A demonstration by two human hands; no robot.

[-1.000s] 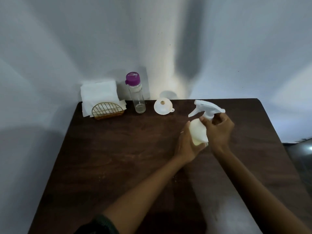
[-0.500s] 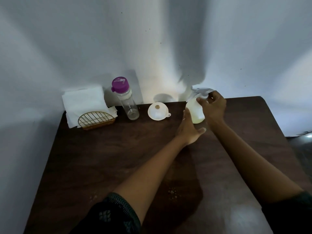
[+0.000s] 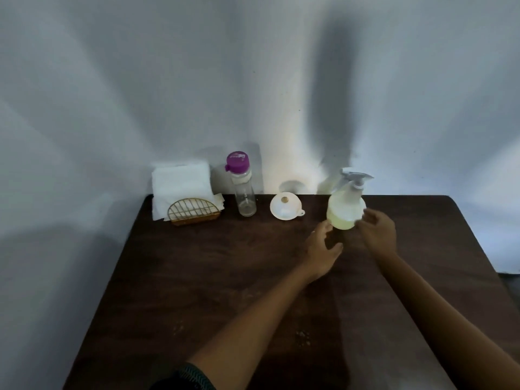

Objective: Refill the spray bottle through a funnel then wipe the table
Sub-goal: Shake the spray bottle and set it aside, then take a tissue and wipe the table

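Both your hands are out over the dark counter (image 3: 197, 277) right now, flanking the spray bottle (image 3: 345, 205). Your left hand (image 3: 323, 250) sits just short of the bottle's base, fingers spread and relaxed, holding nothing; its fingertips look close to the bottle, though whether they touch is hard to call. Your right hand (image 3: 378, 232) is on the other side, fingers loosely curled toward the bottle's lower body; motion blur hides whether it actually grips or only brushes it, so I can't say. That bottle stands upright near the back edge of the counter, pale liquid filling its lower part, white trigger head on top. Just beside it to your left lies the white funnel (image 3: 285, 210), mouth turned up toward you. Further left stands a clear bottle with a purple cap (image 3: 242, 185), upright, and beyond it a gold wire holder (image 3: 193, 211) stuffed with white napkins (image 3: 180, 184). Small crumbs (image 3: 303, 337) speckle the counter near your left forearm.
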